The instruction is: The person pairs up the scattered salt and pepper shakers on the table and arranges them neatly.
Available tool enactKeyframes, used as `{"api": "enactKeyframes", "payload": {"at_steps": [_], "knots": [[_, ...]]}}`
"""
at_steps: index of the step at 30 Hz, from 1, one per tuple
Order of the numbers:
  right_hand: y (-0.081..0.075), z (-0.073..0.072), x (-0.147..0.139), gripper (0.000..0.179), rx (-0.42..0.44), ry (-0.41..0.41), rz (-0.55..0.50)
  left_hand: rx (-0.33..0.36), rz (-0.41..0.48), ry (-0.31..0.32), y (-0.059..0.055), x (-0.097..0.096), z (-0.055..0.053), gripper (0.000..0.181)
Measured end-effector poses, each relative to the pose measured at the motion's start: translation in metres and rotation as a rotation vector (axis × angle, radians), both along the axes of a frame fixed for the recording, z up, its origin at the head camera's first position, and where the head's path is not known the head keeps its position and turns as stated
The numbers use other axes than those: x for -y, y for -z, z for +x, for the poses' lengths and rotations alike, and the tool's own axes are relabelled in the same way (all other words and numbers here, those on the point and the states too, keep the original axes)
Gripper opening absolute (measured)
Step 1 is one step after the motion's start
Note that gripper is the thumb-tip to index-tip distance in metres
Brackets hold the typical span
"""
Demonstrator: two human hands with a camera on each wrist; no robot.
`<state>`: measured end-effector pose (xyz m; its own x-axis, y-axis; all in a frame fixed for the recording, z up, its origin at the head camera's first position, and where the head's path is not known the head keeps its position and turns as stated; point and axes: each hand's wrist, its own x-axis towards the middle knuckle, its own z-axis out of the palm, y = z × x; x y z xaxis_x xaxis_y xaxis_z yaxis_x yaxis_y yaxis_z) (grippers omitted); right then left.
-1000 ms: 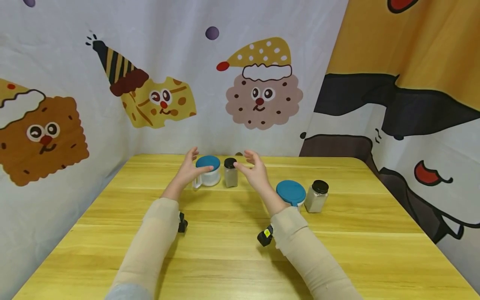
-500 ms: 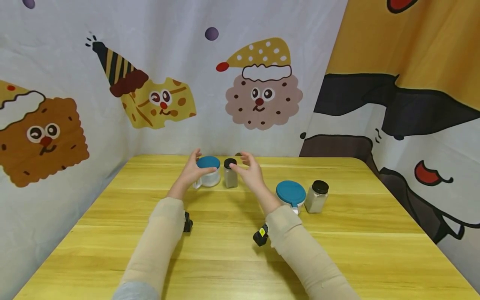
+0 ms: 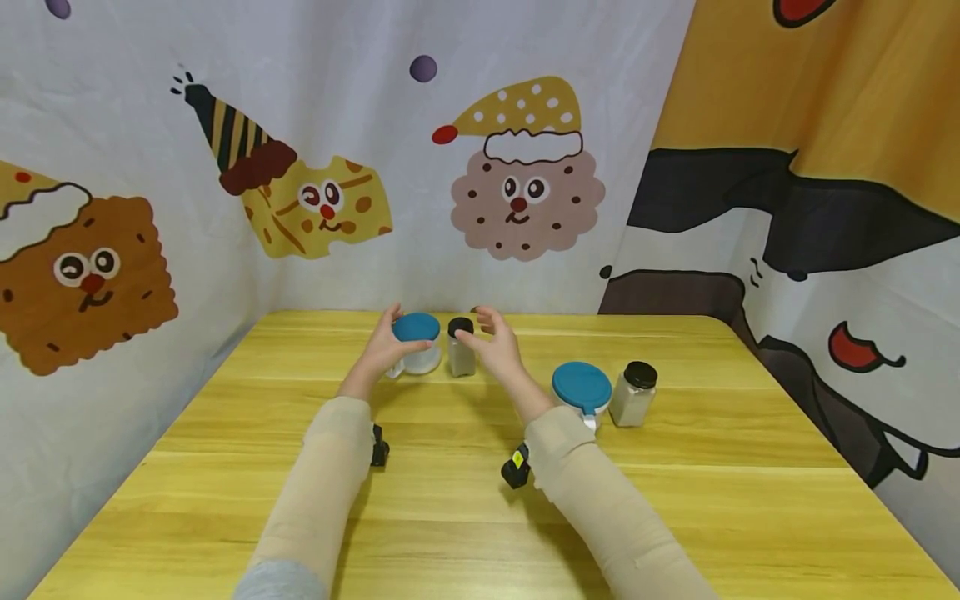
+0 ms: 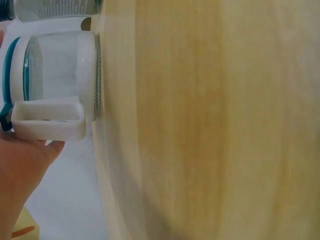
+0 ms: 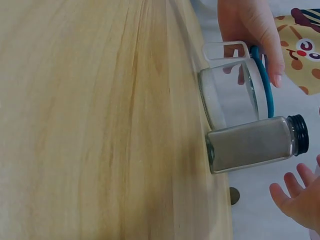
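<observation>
Both hands hang over the far side of the pale wooden table (image 3: 450, 517), and the step in hand looks like lining them up around two containers before any firm hold. The left hand (image 3: 385, 343) is at the left side of a round clear-glass jar with a flat blue lid (image 4: 55, 72), beside its milky-white loop handle (image 4: 50, 133); its fingers lie behind the jar and its thumb passes in front of the lid. That grip is spread, thumb and fingers apart, and whether skin meets glass I cannot tell. Just right of this jar stands a slim clear-glass bottle of pale contents with a black screw cap (image 5: 252, 145), upright. The right hand (image 3: 497, 346) is on the bottle's right, its fingers also apart; the right wrist view shows a gap between them and the cap, so this grip holds nothing. The next move seems to call for bringing each thumb and fingers together without knocking the close-set pair. Nearer and to the right, beside the right forearm, stand a second blue-lidded jar (image 3: 581, 383) and a second black-capped bottle (image 3: 632, 398), neither in a hand.
</observation>
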<state>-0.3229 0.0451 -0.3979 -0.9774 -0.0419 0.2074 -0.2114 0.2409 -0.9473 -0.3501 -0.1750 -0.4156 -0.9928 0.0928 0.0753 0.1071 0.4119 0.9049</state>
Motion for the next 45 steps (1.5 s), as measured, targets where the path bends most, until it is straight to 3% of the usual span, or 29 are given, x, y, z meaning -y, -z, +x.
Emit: {"api": "enactKeyframes", "payload": {"at_steps": [29, 45], "knots": [[0.013, -0.013, 0.007, 0.059, 0.016, -0.008, 0.043, 0.042, -0.009, -0.034, 0.008, 0.002, -0.002, 0.1], [0.011, -0.018, 0.011, 0.053, 0.05, -0.032, 0.022, 0.065, -0.038, -0.039, 0.008, 0.003, -0.005, 0.098]]}}
